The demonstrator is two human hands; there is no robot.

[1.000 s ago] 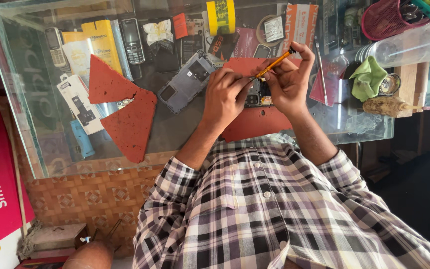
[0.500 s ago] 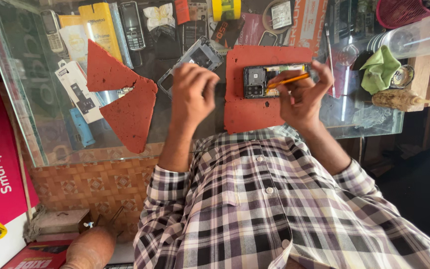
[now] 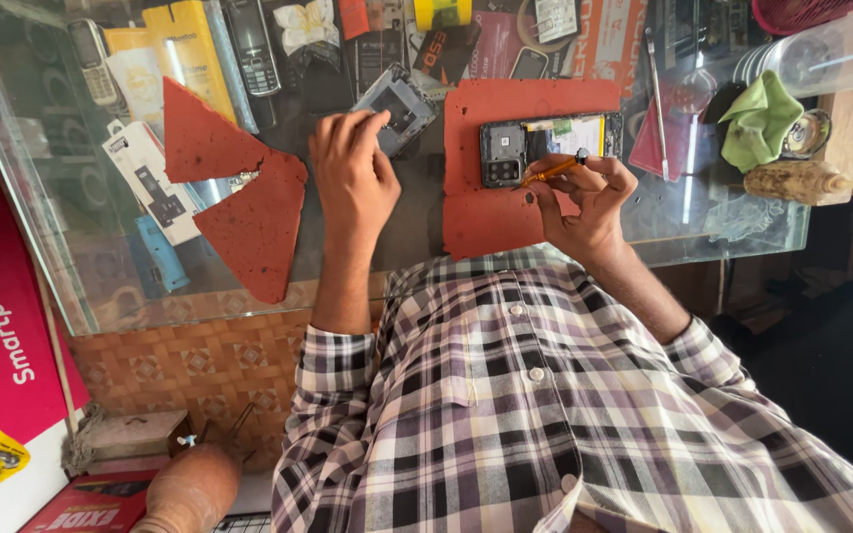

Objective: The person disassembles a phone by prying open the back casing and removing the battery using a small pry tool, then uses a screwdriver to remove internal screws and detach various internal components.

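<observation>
opened phone on mat, back cover seemingly left of mat

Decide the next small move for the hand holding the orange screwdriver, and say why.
Probably lower the tip onto a screw of the opened phone. The right hand pinches the orange screwdriver just above the phone's lower edge, on the red mat. The left hand is off at the grey phone frame, so nothing steadies the phone.

A: Left hand?
B: Forearm is stretched forward, bare below a rolled sleeve; fingers are curled downward.
A: Right hand?
B: Wrist is bent inward; thumb and fingers are pinched together.
</observation>
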